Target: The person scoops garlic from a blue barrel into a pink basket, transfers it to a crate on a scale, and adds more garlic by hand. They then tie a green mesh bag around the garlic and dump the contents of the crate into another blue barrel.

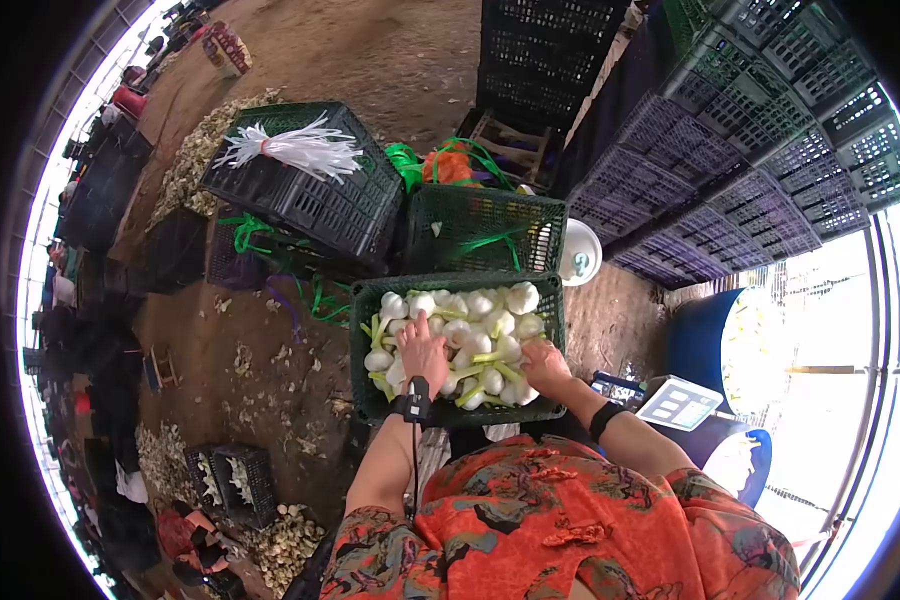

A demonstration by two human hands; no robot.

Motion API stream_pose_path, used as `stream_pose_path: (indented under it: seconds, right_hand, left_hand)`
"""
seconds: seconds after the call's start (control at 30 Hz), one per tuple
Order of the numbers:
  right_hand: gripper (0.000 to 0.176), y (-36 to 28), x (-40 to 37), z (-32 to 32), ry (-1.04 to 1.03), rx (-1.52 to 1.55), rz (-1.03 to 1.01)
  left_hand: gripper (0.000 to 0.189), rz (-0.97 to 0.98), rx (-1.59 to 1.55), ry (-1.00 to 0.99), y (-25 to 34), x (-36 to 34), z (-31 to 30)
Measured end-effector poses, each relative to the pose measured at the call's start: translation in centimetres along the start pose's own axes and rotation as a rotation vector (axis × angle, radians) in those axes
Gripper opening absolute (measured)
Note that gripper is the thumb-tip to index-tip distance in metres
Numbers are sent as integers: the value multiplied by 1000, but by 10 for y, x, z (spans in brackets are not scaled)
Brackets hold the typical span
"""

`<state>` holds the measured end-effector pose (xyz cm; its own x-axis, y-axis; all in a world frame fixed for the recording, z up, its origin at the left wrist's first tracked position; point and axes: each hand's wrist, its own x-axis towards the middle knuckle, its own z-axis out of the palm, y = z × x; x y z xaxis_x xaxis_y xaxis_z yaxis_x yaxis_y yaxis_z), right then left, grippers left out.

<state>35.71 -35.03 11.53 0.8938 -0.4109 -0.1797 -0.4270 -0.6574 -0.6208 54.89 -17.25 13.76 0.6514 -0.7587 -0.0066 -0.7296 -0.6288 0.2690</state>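
Note:
A dark green plastic crate [358, 330] stands before me, filled with white garlic bulbs [478, 345] on short green stems. My left hand [423, 358] lies on the bulbs left of the middle, its fingers stretched out and apart. At the crate's right side, my right hand [546, 370] has its fingers bent and close together over a garlic bulb, partly hiding it. Both wrists wear black bands, and the left one carries a small device with a cable.
Behind stands another green crate [485, 205] with green straps; left of it, a black crate [350, 215] bears a bundle of white ties [295, 150]. Stacked crates [710, 150] rise at right, near a white bucket [579, 252], a scale [679, 404] and blue barrels [700, 335].

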Motion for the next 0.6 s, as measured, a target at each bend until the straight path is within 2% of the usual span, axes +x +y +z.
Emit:
stream_pose_path:
  seconds: [0.03, 0.13, 0.4, 0.47, 0.6]
  right_hand:
    - [24, 0, -2, -1, -2, 0, 5]
    - [24, 1, 1, 1, -45, -10, 26]
    - [26, 7, -1, 2, -43, -8, -26]
    - [27, 6, -1, 0, -38, -8, -35]
    - [27, 5, -5, -1, -22, -23, -49]
  left_hand:
    - [16, 1, -2, -5, 2, 2, 0]
    - [24, -1, 144, -294, 16, 10, -16]
    - [21, -10, 307, -288, 11, 8, 7]
    - [18, -70, 159, -236, 11, 6, 8]
    - [16, -117, 59, -177, 13, 3, 1]
